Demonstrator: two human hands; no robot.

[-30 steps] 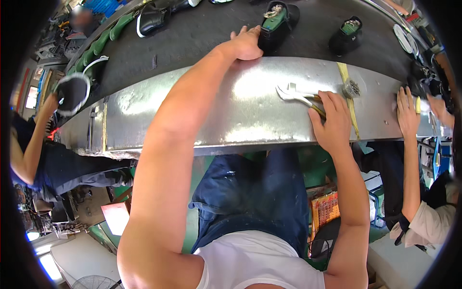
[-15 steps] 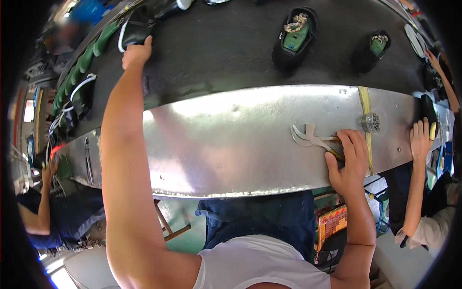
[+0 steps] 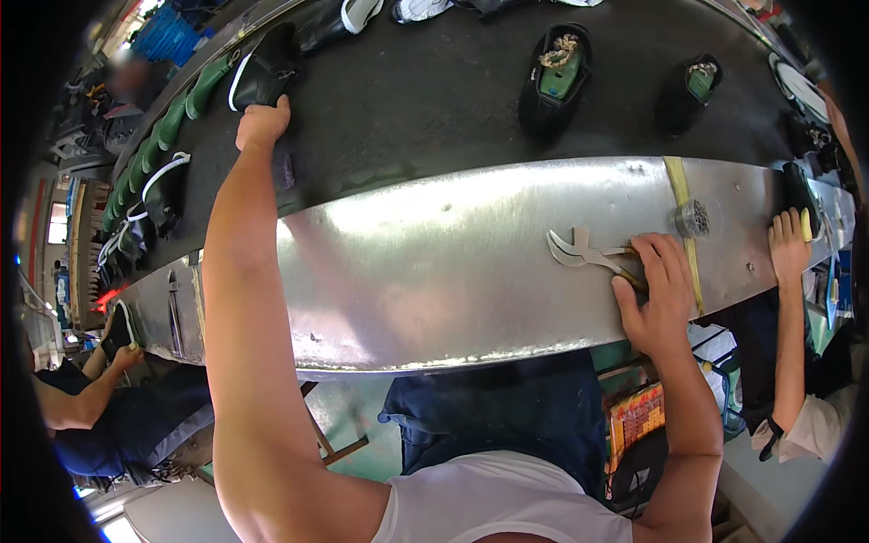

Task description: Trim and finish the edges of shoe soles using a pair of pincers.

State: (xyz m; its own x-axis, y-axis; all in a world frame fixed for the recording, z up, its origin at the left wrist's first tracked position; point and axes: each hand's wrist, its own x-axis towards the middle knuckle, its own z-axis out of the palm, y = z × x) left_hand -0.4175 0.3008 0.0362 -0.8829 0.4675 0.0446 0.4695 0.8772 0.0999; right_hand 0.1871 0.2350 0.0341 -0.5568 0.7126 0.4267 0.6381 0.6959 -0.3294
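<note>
- The left hand (image 3: 262, 124) is at the near end of one black shoe with a white edge (image 3: 263, 71), which lies on the dark belt (image 3: 407, 109), at its upper left. The thumb seems to touch the shoe; the other fingers are partly hidden, so I cannot tell how firmly they hold.
- The right hand (image 3: 659, 282) rests at the metal bench (image 3: 425, 299), with fingers bent over the handles of one pair of pincers (image 3: 579, 251), whose head points to the left.
- The step in hand, I judge, is handling of this shoe by the left hand. Any move of it would call for a secure grip (the fingers may need to reach further around).
- Counted on the belt, well apart from the left hand: one larger dark shoe (image 3: 540, 107) and one smaller dark shoe (image 3: 677, 110), each with one green insert (image 3: 558, 83) inside.
- Near the right hand: one small cup (image 3: 693, 219), beside one yellow strip (image 3: 677, 181).
- Along the left side: at least four green forms (image 3: 207, 88); the farther ones overlap.
</note>
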